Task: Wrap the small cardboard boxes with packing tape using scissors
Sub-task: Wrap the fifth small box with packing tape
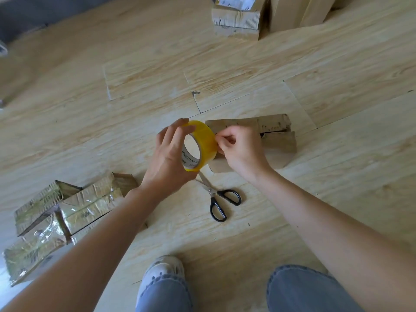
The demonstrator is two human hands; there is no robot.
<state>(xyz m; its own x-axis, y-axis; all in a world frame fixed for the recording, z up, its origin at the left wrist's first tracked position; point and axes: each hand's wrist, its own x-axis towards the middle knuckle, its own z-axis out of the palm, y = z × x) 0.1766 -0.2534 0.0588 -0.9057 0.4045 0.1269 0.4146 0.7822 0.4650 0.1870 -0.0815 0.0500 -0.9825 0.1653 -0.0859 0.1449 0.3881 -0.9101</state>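
Observation:
My left hand (170,154) grips a yellow roll of packing tape (201,145), held upright above the wooden floor. My right hand (238,147) pinches at the roll's outer edge with thumb and fingertips. Behind both hands lies a small cardboard box (276,136), partly hidden by my right hand. Black-handled scissors (219,199) lie on the floor just below the roll, blades pointing toward my left hand.
Several tape-wrapped boxes (67,210) sit in a pile at the lower left. More cardboard boxes (243,21) stand at the top right. My knees in jeans (304,289) and a white shoe (162,269) are at the bottom.

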